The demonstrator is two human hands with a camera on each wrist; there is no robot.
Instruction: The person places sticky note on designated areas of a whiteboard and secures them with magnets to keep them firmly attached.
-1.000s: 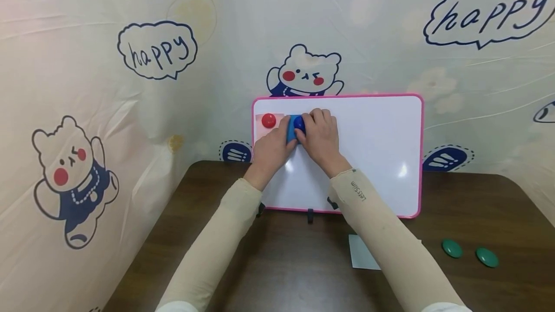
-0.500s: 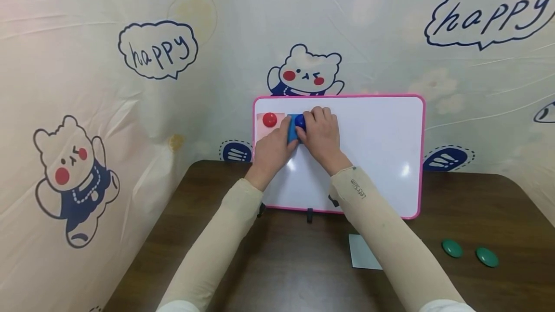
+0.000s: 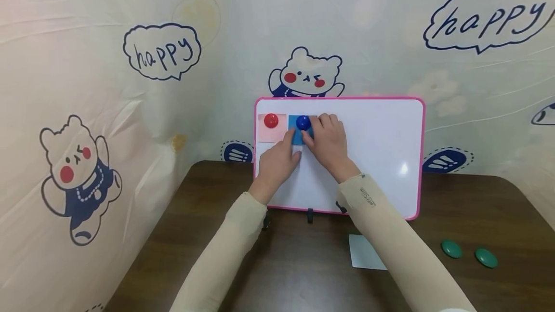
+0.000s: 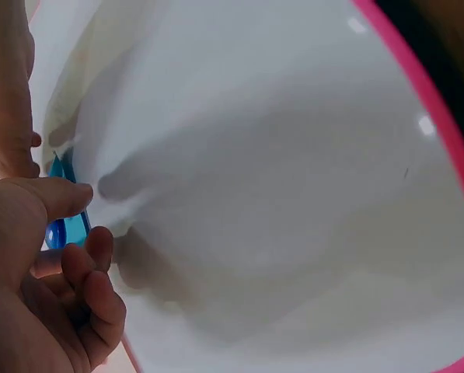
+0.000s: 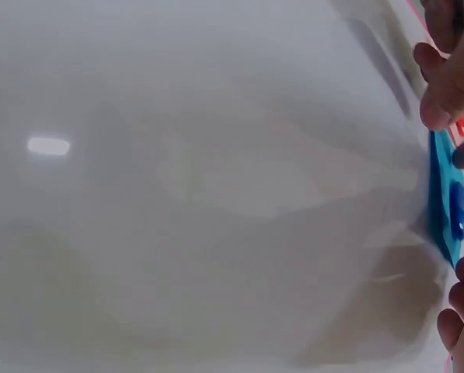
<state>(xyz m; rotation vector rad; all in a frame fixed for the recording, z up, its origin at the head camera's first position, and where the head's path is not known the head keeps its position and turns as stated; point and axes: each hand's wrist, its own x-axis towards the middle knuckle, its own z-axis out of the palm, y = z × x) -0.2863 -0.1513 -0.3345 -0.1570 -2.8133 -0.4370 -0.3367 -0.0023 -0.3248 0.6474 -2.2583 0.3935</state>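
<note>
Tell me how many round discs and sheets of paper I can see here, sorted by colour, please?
Red disc: 1
Blue disc: 1
Green discs: 2
Pink paper: 1
Blue paper: 1
Pale paper, partly hidden: 1
Total: 7 (4 discs, 3 papers)

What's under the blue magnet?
A blue note shows around the blue magnet, over the whiteboard. The patch directly beneath the magnet is covered, and the right hand hides some of the note's right side in the head view.
</note>
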